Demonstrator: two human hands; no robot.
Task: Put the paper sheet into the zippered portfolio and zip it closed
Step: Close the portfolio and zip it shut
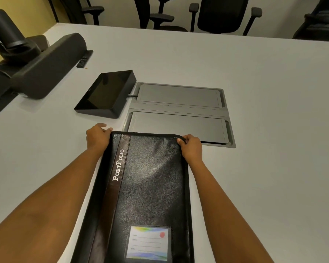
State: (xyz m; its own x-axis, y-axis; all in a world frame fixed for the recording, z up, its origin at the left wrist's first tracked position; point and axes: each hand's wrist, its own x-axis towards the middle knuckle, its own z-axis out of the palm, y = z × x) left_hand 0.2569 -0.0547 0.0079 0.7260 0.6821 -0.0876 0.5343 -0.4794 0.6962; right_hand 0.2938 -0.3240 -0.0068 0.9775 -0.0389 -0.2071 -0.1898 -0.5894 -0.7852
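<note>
From the head camera, a black portfolio (150,186) lies flat on the white table (273,111), close to the person and running from near to far. The cover is shut. The left hand (97,138) holds the far left corner, with its fingers curled around the edge. The right hand (191,148) is at the far right corner, and its fingers are pinched together on the zip edge there, maybe on the zip pull, but that part is too small to tell. No paper sheet can be seen anywhere, so it is likely already inside. The zip looks nearly done or just finished; how much is left cannot be told. Farther away sit a small dark screen (106,93) and a grey panel (179,111) set into the table.
</note>
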